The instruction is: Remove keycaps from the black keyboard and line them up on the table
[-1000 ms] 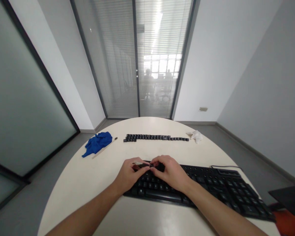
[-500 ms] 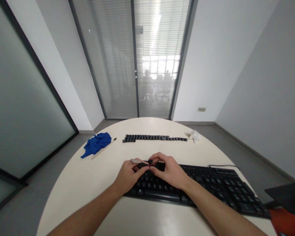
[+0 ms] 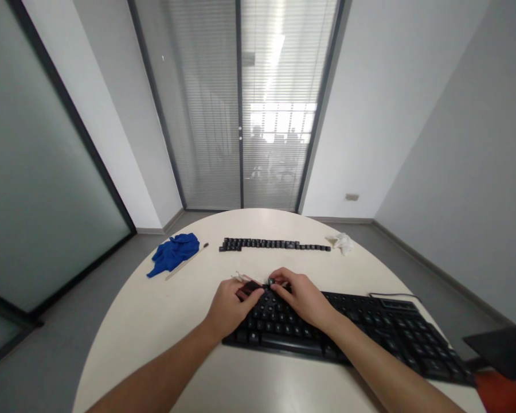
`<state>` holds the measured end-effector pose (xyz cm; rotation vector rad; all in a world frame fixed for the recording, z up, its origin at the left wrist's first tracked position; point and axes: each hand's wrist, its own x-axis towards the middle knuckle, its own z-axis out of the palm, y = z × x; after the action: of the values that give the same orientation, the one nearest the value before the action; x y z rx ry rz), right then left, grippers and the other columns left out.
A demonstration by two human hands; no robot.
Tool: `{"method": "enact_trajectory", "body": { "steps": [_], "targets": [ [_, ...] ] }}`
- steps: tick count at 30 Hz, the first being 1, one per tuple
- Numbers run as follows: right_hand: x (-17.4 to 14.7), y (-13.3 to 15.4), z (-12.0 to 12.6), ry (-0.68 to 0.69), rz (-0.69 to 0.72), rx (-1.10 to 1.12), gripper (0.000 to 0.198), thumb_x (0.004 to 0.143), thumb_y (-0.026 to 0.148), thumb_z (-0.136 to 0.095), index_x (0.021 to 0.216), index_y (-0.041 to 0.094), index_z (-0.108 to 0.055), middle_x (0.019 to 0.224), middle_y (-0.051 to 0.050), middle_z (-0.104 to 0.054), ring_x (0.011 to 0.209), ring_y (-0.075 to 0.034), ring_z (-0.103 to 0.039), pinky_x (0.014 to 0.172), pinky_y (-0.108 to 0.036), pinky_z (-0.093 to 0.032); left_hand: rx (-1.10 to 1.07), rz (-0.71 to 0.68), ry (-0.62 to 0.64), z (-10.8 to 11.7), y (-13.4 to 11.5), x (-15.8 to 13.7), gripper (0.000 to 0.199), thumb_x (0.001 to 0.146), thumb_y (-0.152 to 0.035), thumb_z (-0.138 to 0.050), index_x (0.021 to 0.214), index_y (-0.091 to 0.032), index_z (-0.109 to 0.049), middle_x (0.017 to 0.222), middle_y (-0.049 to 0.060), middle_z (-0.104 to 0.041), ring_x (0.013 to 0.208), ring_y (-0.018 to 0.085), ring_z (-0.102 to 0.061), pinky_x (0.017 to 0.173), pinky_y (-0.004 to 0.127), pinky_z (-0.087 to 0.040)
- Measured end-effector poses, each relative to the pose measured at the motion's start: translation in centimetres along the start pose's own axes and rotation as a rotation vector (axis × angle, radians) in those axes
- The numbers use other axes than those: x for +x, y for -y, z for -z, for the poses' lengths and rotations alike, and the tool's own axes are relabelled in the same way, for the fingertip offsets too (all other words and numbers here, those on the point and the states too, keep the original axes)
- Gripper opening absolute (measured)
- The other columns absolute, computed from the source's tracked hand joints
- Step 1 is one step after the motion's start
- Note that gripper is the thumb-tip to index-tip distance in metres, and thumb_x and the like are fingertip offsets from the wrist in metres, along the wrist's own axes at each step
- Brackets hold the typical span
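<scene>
My left hand [image 3: 229, 305] is closed around a keycap puller [image 3: 252, 285] with a dark handle; its thin metal wires stick out to the upper left. Between the thumb and fingers of my right hand [image 3: 304, 298] is a small black keycap [image 3: 271, 281]. Both hands are over the left upper part of a black keyboard [image 3: 292, 344], close together. My right hand and forearm hide some of its middle keys. Beyond the hands, loose black keycaps [image 3: 266, 244] lie in rows on the table.
The round cream table [image 3: 155, 327] carries a crumpled blue cloth [image 3: 174, 252] and a thin wooden-handled brush [image 3: 187, 261] at left. A crumpled white tissue [image 3: 341, 243] lies at far right. The keyboard's cable [image 3: 395, 295] curves behind its right end. A chair [image 3: 503, 353] stands at right.
My right hand has drawn slightly away from the left, with the keycap now between its fingers and apart from the puller. The view has shifted slightly.
</scene>
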<state>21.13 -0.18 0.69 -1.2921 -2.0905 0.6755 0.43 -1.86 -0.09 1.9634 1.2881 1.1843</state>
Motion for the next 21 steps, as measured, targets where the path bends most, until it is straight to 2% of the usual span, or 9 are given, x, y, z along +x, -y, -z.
{"method": "enact_trajectory", "body": {
  "steps": [4,8,11,15,21],
  "targets": [
    [0.9,0.3,0.2,0.041,0.0,-0.122,0.019,0.089,0.031,-0.056,0.1,0.022,-0.068,0.092,-0.005,-0.073,0.083,-0.019,-0.066,0.078,-0.029,-0.048,0.059,-0.048,-0.057,0.7,0.0,0.4,0.014,0.081,-0.028,-0.067,0.076,-0.017,-0.073,0.069,0.002,-0.072,0.06,0.014,-0.063,0.06,0.024,-0.05],
    [2.8,0.4,-0.1,0.066,0.008,-0.234,0.017,0.086,0.028,-0.059,0.098,0.022,-0.07,0.086,-0.003,-0.073,0.078,-0.017,-0.066,0.072,-0.025,-0.046,0.143,-0.164,-0.015,1.1,0.1,0.2,0.014,0.081,-0.028,-0.066,0.074,-0.017,-0.071,0.067,0.001,-0.069,0.059,0.014,-0.062,0.058,0.024,-0.048],
    [4.6,0.5,-0.7,0.081,-0.04,-0.355,0.017,0.084,0.026,-0.06,0.096,0.022,-0.07,0.087,-0.002,-0.074,0.078,-0.016,-0.067,0.069,-0.023,-0.045,0.166,-0.24,0.002,1.2,0.2,0.0,0.012,0.081,-0.027,-0.065,0.077,-0.018,-0.072,0.067,0.002,-0.069,0.061,0.014,-0.063,0.059,0.024,-0.048],
    [7.0,0.9,-1.7,0.058,-0.12,-0.569,0.02,0.084,0.027,-0.058,0.099,0.024,-0.071,0.091,-0.004,-0.075,0.086,-0.019,-0.068,0.071,-0.025,-0.046,0.143,-0.3,0.025,1.3,0.2,0.0,0.01,0.081,-0.025,-0.065,0.08,-0.018,-0.072,0.071,0.002,-0.072,0.063,0.015,-0.065,0.061,0.024,-0.048],
    [9.9,1.2,-2.6,0.038,-0.117,-0.649,0.023,0.086,0.028,-0.056,0.101,0.027,-0.073,0.097,-0.006,-0.074,0.092,-0.023,-0.068,0.077,-0.029,-0.048,0.135,-0.305,0.024,1.5,0.2,0.0,0.009,0.081,-0.024,-0.066,0.079,-0.019,-0.072,0.071,0.002,-0.072,0.063,0.015,-0.065,0.061,0.024,-0.048]
  ]
}}
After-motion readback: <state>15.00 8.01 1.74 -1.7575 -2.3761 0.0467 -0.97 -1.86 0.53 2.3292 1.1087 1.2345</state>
